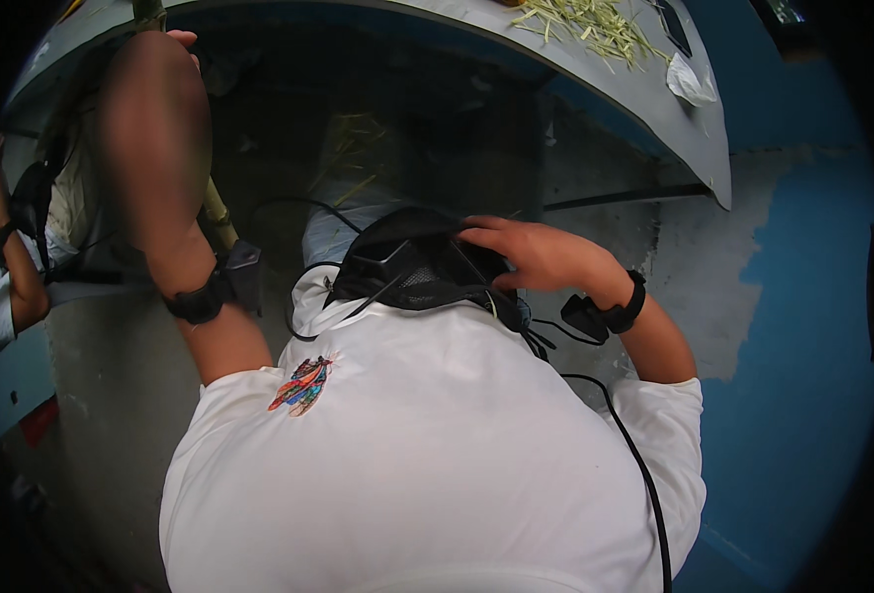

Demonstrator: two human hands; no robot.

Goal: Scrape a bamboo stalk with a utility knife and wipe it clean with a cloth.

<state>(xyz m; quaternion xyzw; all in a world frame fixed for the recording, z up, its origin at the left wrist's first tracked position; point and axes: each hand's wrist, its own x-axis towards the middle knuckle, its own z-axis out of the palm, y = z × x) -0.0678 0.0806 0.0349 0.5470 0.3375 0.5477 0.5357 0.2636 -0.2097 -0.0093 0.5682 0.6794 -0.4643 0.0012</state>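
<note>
My left hand point(155, 124) is raised at the upper left, largely blurred. A long, jointed, greenish stalk point(218, 213) like cane or bamboo runs behind it and shows again above it. Pinkish fingertips curl beside the stalk's upper part, so the hand appears closed around it. Lower down, my right hand point(541, 259) rests on a black mesh pouch point(422, 267) at my waist. Its thumb and fingers are spread along the pouch's right edge. Whether the fingertips pinch the fabric is hard to see.
A curved grey table point(644, 119) spans the far side, bearing yellow-green plant strips point(590, 28) and a crumpled white piece point(689, 81). More strips point(358, 138) lie below it. Another person's arm point(24, 282) is at the left. A black cable point(644, 465) runs down my right side.
</note>
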